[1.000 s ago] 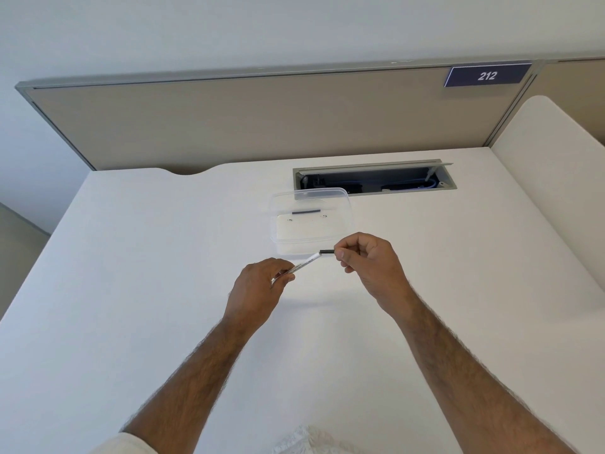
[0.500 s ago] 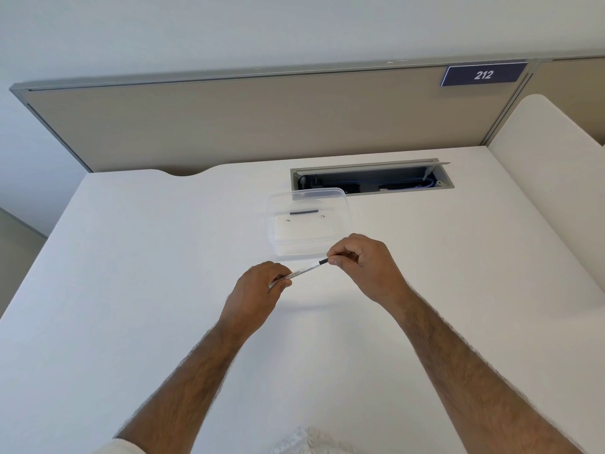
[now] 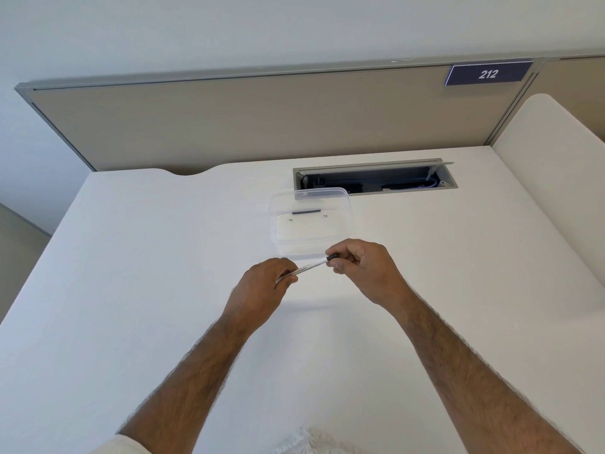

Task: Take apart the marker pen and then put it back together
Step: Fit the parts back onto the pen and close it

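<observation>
A slim white marker pen barrel (image 3: 306, 268) with printed text runs between my two hands above the white desk. My left hand (image 3: 262, 290) is closed around its lower left end. My right hand (image 3: 363, 271) pinches the small black end piece (image 3: 331, 257) at the barrel's upper right end. Behind the hands stands a clear plastic container (image 3: 349, 221), and a dark pen part (image 3: 306, 212) lies inside it at the back. The rest of the barrel is hidden in my left fist.
An open cable tray (image 3: 373, 182) with wires is sunk into the desk behind the container. A beige partition (image 3: 262, 119) with a "212" sign (image 3: 487, 74) closes off the back. A second white desk surface (image 3: 553, 165) rises at the right.
Both hands stay on the pen. The right hand first slid closer along the barrel, and now the black end piece shows clearly at its fingertips.
</observation>
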{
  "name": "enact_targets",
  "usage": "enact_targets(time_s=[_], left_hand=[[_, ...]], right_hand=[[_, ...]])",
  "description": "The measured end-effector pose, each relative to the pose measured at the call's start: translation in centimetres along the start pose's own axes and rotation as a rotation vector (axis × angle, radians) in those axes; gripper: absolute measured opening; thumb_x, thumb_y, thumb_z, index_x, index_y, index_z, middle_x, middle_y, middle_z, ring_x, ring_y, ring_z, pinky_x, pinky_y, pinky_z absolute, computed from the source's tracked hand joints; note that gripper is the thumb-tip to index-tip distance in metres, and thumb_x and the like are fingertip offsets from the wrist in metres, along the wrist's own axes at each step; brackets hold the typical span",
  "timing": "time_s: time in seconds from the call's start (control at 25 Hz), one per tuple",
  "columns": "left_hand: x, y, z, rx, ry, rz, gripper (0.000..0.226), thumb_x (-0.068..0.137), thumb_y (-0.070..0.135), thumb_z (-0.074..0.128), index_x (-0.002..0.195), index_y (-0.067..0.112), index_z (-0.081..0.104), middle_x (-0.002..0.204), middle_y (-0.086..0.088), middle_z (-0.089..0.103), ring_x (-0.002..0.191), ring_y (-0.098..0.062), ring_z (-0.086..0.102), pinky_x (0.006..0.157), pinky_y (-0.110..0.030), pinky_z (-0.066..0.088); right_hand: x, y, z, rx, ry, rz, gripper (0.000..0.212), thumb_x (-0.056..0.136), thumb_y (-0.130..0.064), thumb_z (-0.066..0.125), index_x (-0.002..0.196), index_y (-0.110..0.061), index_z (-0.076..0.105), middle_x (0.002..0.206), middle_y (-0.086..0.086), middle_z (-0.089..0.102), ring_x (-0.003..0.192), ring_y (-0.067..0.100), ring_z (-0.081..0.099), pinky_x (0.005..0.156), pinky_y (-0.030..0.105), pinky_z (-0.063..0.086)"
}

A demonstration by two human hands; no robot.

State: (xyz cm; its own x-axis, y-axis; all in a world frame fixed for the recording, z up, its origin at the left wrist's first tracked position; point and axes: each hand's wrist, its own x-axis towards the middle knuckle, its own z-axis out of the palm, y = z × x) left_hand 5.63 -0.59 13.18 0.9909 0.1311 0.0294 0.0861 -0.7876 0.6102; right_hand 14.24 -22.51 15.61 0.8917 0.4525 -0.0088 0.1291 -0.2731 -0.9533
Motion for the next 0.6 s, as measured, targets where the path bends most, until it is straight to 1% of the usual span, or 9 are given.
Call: enact_targets(time_s=[0.12,0.2,0.28,0.32,0.36,0.4,0.48,0.52,0.6], left_hand=[[0.2,0.4,-0.1,0.015,-0.002,0.013,0.007,0.096,0.033,0.059,0.098,0.039,0.056,0.090,0.021,0.064,0.084,-0.002,0.058,0.065,-0.031,0.052],[0.2,0.5,-0.2,-0.003,-0.001,0.022,0.008,0.097,0.032,0.060,0.099,0.039,0.058,0.091,0.021,0.064,0.087,-0.003,0.058,0.067,-0.029,0.051],[0.2,0.4,-0.3,-0.049,0.003,0.036,0.010,0.099,0.033,0.059,0.104,0.039,0.064,0.093,0.022,0.063,0.090,-0.002,0.058,0.071,-0.025,0.048],[0.2,0.4,-0.3,-0.060,-0.003,0.060,0.014,0.100,0.032,0.058,0.109,0.037,0.067,0.092,0.021,0.062,0.090,-0.004,0.057,0.072,-0.023,0.046],[0.2,0.5,-0.3,-0.058,-0.010,0.094,0.017,0.101,0.029,0.057,0.114,0.031,0.069,0.090,0.018,0.060,0.089,-0.006,0.056,0.073,-0.023,0.044],[0.2,0.6,-0.3,-0.052,-0.016,0.127,0.018,0.102,0.026,0.056,0.113,0.025,0.071,0.088,0.015,0.058,0.086,-0.009,0.055,0.073,-0.024,0.043],[0.3,1.1,-0.4,-0.058,-0.017,0.151,0.014,0.103,0.022,0.055,0.104,0.020,0.069,0.086,0.010,0.056,0.080,-0.012,0.054,0.070,-0.030,0.045],[0.4,1.3,-0.5,-0.067,-0.016,0.147,0.012,0.102,0.020,0.055,0.099,0.020,0.067,0.086,0.009,0.056,0.079,-0.013,0.054,0.068,-0.032,0.046],[0.5,1.6,-0.8,-0.083,-0.022,0.146,0.011,0.101,0.016,0.055,0.096,0.018,0.064,0.086,0.008,0.057,0.077,-0.014,0.057,0.067,-0.037,0.050]], right_hand=[[0.1,0.0,-0.1,-0.022,-0.002,0.023,0.027,0.088,-0.003,0.065,0.089,-0.028,0.074,0.079,-0.004,0.077,0.070,0.011,0.071,0.076,0.029,0.059],[0.1,0.1,-0.3,-0.053,-0.006,0.013,0.026,0.089,-0.004,0.064,0.089,-0.028,0.074,0.079,-0.007,0.076,0.069,0.009,0.071,0.075,0.027,0.058],[0.0,0.1,-0.4,-0.074,-0.019,0.001,0.026,0.090,-0.005,0.062,0.088,-0.029,0.073,0.080,-0.008,0.076,0.069,0.009,0.071,0.073,0.024,0.056],[0.0,0.1,-0.4,-0.081,-0.024,-0.001,0.026,0.091,-0.006,0.061,0.088,-0.030,0.073,0.081,-0.008,0.076,0.070,0.009,0.071,0.072,0.023,0.056],[-0.1,0.2,-0.4,-0.084,-0.027,0.000,0.026,0.093,-0.007,0.061,0.089,-0.030,0.073,0.082,-0.008,0.076,0.070,0.009,0.071,0.072,0.024,0.056],[-0.2,0.2,-0.3,-0.084,-0.029,0.002,0.025,0.094,-0.008,0.060,0.090,-0.029,0.073,0.082,-0.007,0.076,0.070,0.009,0.071,0.072,0.023,0.056],[-0.2,0.3,-0.1,-0.083,-0.026,0.001,0.020,0.097,-0.009,0.058,0.093,-0.021,0.073,0.080,-0.005,0.076,0.069,0.008,0.070,0.071,0.022,0.057],[-0.3,0.4,-0.1,-0.086,-0.024,0.000,0.018,0.098,-0.010,0.057,0.093,-0.017,0.073,0.079,-0.004,0.076,0.068,0.008,0.069,0.070,0.024,0.057],[-0.3,0.4,0.0,-0.097,-0.023,0.001,0.019,0.100,-0.015,0.055,0.088,-0.015,0.071,0.077,-0.003,0.075,0.064,0.009,0.067,0.069,0.030,0.057]])
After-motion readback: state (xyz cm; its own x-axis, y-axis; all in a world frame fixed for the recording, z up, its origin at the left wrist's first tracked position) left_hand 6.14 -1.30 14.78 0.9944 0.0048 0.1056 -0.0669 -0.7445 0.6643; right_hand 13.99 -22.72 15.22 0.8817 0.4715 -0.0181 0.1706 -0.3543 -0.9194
